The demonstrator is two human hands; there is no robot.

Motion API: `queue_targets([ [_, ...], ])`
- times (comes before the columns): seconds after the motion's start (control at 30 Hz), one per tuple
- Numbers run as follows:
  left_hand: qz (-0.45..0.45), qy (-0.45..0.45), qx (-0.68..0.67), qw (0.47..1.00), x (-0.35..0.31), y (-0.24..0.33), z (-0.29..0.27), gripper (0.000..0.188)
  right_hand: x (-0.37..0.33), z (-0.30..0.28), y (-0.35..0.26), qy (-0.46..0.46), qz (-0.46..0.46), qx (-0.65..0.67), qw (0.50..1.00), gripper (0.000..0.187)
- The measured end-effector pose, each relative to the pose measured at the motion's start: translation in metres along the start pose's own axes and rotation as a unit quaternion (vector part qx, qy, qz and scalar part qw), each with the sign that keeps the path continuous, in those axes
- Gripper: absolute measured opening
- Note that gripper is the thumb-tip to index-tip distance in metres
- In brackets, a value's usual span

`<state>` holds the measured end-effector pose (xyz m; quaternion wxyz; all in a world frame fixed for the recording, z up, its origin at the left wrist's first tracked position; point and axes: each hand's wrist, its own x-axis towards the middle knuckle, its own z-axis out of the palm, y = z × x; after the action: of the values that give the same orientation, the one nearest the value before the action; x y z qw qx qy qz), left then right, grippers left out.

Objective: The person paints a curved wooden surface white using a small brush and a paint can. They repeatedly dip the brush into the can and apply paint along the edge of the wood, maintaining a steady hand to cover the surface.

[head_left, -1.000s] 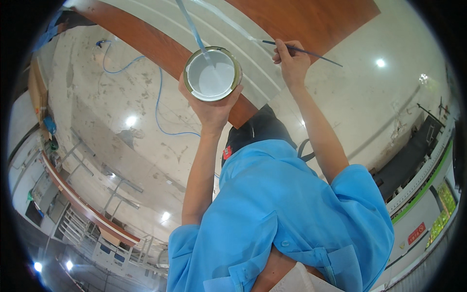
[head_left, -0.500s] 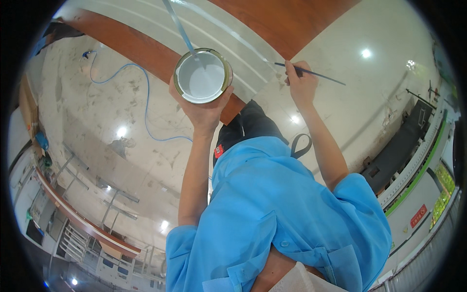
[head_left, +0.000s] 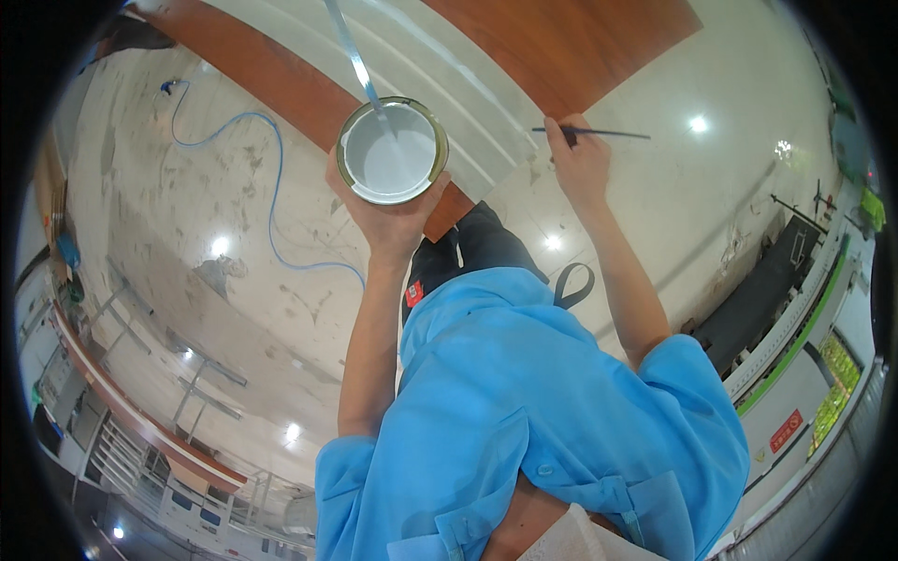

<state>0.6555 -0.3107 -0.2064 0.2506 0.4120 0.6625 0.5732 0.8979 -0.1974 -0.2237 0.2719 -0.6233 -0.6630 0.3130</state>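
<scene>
An open round can with white paint inside rests in my left hand, whose fingers wrap round it from the near side. A pale flat stick rises out of the can toward the top edge. My right hand grips a thin dark brush, pinched near its left end. That end lies close to the corner of a reddish-brown board and beside a pale ridged strip. A white streak runs along the strip.
Another long reddish-brown board runs along the strip's left side, behind the can. A blue hose curves over the stained floor. Metal frames stand at lower left. A dark bench-like piece and a pale machine are at right.
The brush has swung from a slant to nearly level in my right hand. My left hand keeps hold of the can; the whole view has shifted slightly.
</scene>
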Motion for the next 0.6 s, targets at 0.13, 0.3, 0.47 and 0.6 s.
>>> queue_targets([
  [0.13,-0.003,0.013,0.003,1.0,0.0,-0.001,-0.005,0.116,0.035,0.032,-0.008,-0.005,-0.037,0.041,0.998,0.025],
  [0.3,-0.005,0.029,0.007,1.0,-0.002,0.001,-0.01,0.116,0.076,0.068,-0.021,-0.026,-0.077,0.07,0.994,0.029],
  [0.47,-0.011,0.04,0.016,0.999,-0.001,0.003,0.004,0.118,0.115,0.073,-0.03,-0.03,-0.064,0.121,0.99,0.029],
  [0.6,-0.021,0.05,0.014,0.998,0.0,0.005,0.006,0.118,0.122,0.076,-0.028,-0.035,-0.059,0.129,0.989,0.028],
])
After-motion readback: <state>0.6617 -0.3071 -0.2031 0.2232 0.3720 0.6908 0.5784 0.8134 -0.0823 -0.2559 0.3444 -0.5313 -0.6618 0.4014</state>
